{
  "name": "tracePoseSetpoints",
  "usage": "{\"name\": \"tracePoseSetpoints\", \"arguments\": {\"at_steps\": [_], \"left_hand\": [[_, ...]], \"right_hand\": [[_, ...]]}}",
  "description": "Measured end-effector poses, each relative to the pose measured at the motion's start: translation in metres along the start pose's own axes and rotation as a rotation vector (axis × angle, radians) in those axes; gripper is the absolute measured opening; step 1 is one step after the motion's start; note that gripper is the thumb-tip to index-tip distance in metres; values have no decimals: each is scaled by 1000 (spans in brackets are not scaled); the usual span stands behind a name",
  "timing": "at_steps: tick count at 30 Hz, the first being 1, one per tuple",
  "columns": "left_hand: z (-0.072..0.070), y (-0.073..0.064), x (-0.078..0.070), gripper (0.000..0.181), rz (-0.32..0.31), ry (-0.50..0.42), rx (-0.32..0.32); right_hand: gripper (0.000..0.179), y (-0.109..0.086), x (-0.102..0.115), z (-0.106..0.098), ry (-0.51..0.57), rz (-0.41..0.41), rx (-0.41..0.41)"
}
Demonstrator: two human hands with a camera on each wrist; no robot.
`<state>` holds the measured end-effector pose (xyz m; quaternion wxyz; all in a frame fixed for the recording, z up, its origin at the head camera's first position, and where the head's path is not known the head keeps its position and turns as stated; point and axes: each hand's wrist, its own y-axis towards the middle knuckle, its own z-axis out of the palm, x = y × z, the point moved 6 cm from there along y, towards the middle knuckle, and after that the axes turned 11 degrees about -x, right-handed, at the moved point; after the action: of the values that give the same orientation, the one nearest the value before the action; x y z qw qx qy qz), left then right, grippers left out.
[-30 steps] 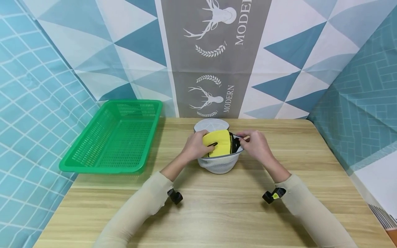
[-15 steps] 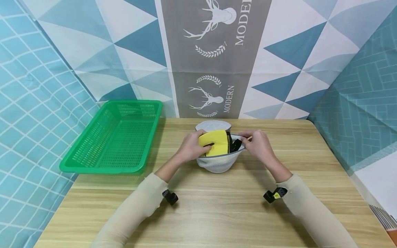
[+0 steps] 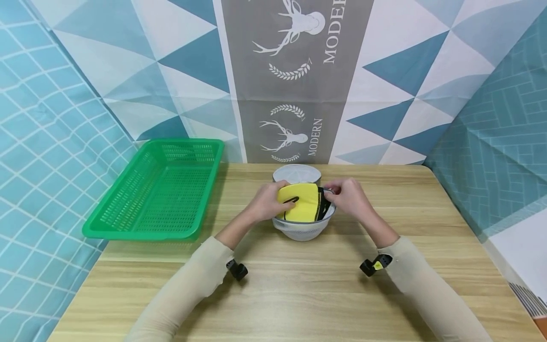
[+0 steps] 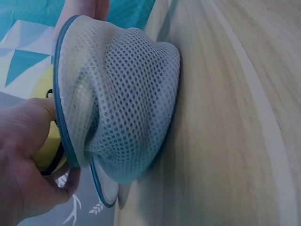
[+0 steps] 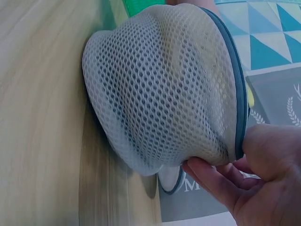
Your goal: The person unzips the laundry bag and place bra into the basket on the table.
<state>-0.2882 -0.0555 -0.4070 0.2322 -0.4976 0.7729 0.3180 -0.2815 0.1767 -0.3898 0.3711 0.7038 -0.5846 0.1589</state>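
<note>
A white mesh laundry bag [image 3: 305, 232] with a grey zip rim stands on the table, its round lid [image 3: 297, 174] folded back behind it. In its mouth sits a yellow cloth item [image 3: 304, 204] with black trim; its lower part is hidden in the bag, and its exact kind is unclear. My left hand [image 3: 267, 204] pinches the yellow item at its left side, thumb in front. At the other side my right hand [image 3: 348, 194] grips the bag's rim, fingers on the outside of the mesh [image 5: 160, 89]. In the left wrist view the bag's mesh wall [image 4: 131, 99] bulges.
A green plastic basket [image 3: 201, 209] stands at the left of the wooden table [image 3: 299, 294]. A patterned wall covering [image 3: 282, 99] rises directly behind the table's far edge.
The bag's mouth looks rounder than half a second ago. The yellow item has sunk slightly lower and moved a little right. My right hand has shifted a little left.
</note>
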Motion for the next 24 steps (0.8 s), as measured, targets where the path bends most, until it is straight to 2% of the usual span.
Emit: {"name": "tracePoseSetpoints", "arguments": {"at_steps": [3, 4, 7, 9, 10, 13, 14, 19, 21, 24], "left_hand": [[4, 3, -4, 38, 39, 23, 56], [12, 9, 8, 36, 64, 24, 61], [30, 20, 32, 32, 79, 55, 71], [43, 28, 51, 35, 83, 86, 50], [52, 34, 66, 36, 86, 81, 38], [51, 33, 65, 37, 70, 78, 27], [50, 33, 68, 39, 92, 65, 12], [19, 13, 25, 18, 76, 28, 15], [6, 5, 4, 19, 58, 32, 17], [-1, -3, -3, 28, 60, 39, -8]], "right_hand": [[24, 0, 2, 4, -2, -12, 21], [26, 0, 3, 4, -4, -14, 25], [31, 0, 5, 5, -8, -11, 36], [33, 0, 5, 6, -8, -6, 45], [32, 0, 5, 6, -7, -2, 48], [28, 1, 4, 7, -8, 7, 50], [26, 1, 3, 6, -6, 12, 48], [17, 0, 1, 4, 2, 25, 30], [13, 0, -1, 3, 4, 30, 17], [10, 0, -3, 1, -5, 37, -3]]}}
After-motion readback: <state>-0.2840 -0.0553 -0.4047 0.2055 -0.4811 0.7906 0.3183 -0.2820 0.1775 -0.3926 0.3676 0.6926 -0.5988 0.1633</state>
